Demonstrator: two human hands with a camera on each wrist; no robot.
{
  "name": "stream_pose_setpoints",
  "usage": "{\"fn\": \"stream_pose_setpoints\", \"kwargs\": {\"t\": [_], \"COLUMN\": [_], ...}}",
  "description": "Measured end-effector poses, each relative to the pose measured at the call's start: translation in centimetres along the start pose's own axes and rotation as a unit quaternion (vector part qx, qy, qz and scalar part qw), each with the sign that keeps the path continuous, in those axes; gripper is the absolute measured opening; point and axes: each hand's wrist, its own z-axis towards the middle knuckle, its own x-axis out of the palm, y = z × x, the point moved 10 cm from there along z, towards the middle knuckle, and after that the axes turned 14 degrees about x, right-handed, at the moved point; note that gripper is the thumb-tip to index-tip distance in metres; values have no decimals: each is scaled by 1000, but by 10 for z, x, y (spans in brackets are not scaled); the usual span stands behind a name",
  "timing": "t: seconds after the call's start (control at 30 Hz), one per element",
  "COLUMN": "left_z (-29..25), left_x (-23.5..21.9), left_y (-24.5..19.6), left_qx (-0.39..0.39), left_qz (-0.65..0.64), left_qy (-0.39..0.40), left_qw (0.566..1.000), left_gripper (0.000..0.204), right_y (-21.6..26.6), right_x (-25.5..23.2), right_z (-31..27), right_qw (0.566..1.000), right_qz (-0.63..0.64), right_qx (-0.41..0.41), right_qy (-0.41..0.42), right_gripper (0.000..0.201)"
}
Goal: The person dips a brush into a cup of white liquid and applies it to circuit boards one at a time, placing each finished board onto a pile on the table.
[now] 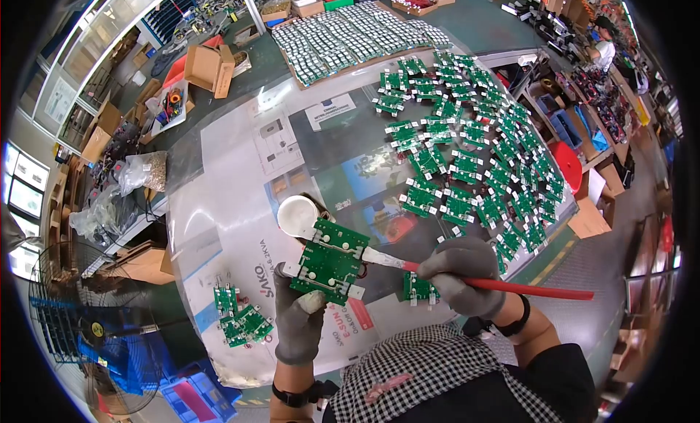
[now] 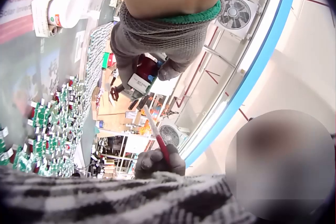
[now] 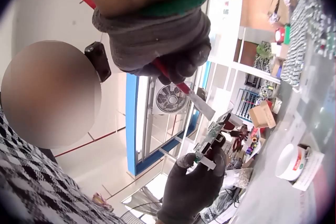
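Note:
My gloved left hand (image 1: 300, 317) grips a green circuit board (image 1: 329, 261) by its lower left edge, thumb on its face, in the head view. In my gloved right hand (image 1: 462, 276) is a red-handled brush (image 1: 529, 285), its whitish tip (image 1: 380, 258) right at the board's right edge. The right wrist view shows the brush tip (image 3: 202, 105) close above the board (image 3: 212, 137), which the left hand (image 3: 194, 188) holds edge-on. Just behind the board stands a white tub (image 1: 297, 216), partly hidden by it.
Many green boards (image 1: 467, 164) cover the table's right side, and a few more (image 1: 241, 319) lie at the lower left. A large array of small white-and-green parts (image 1: 350, 40) fills the far end. An open cardboard box (image 1: 209, 70) sits at the back left. Plastic sheeting (image 1: 226, 175) covers the tabletop.

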Motion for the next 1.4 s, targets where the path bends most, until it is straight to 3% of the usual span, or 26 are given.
{"fn": "stream_pose_setpoints", "kwargs": {"t": [0.13,0.23,0.33,0.43,0.5,0.6,0.63,0.67,0.7,0.73,0.8,0.83,0.87,0.9,0.97,1.0,1.1,1.13,1.17,1.23,1.27,1.33,1.4], "left_z": [3,2,3,14,28,64,82,98,118,141,165,162,166,171,161,144,100,83,65,27,11,-31,-48], "left_x": [-11,-16,-7,-6,-12,-22,-37,-51,-55,-64,-63,-57,-60,-59,-64,-69,-91,-98,-116,-187,-212,-276,-307], "left_y": [4,7,7,12,28,83,114,158,184,217,274,313,328,329,307,272,154,96,51,-12,-43,-79,-85], "left_qx": [9,2,-9,-4,-29,-79,-52,-121,-67,19,-42,-181,-186,-114,-6,-56,79,161,153,194,160,70,-7], "left_qz": [-26,0,-12,-10,19,30,116,23,111,263,237,47,58,205,394,332,419,487,592,670,751,825,878], "left_qy": [-2,-2,-18,8,-7,-12,29,-24,23,94,44,-75,-66,31,82,-55,12,6,-15,-111,-131,-231,-185], "left_qw": [1000,1000,1000,1000,999,996,991,992,991,960,969,979,979,972,916,940,905,859,791,708,627,511,441], "left_gripper": [50,67,67,60,47,33,28,28,24,21,20,24,28,32,41,45,35,24,31,27,26,33,39], "right_y": [-11,-6,-12,-30,-44,-76,-81,-86,-86,-86,-90,-90,-91,-92,-97,-100,-105,-106,-114,-113,-114,-115,-122], "right_x": [2,-8,1,2,-14,-40,-48,-54,-55,-56,-57,-57,-58,-59,-55,-50,-21,-11,0,27,40,73,108], "right_z": [0,-1,3,4,2,-14,-17,-17,-16,-15,-14,-11,-7,-5,5,12,40,48,58,80,91,117,135], "right_qw": [997,998,1000,995,990,972,965,958,945,943,938,936,944,939,937,939,934,933,926,917,911,919,913], "right_qz": [40,57,25,42,58,108,121,135,174,169,161,159,147,145,162,182,196,201,192,182,179,170,171], "right_qx": [62,22,7,77,131,201,216,230,253,261,276,283,258,273,274,258,283,287,320,355,370,342,340], "right_qy": [29,-6,8,43,13,-59,-83,-105,-110,-119,-133,-138,-140,-150,-147,-140,-93,-87,-58,2,29,95,147], "right_gripper": [15,14,14,15,15,18,18,19,20,20,20,21,20,19,18,17,15,15,16,13,12,12,12]}}
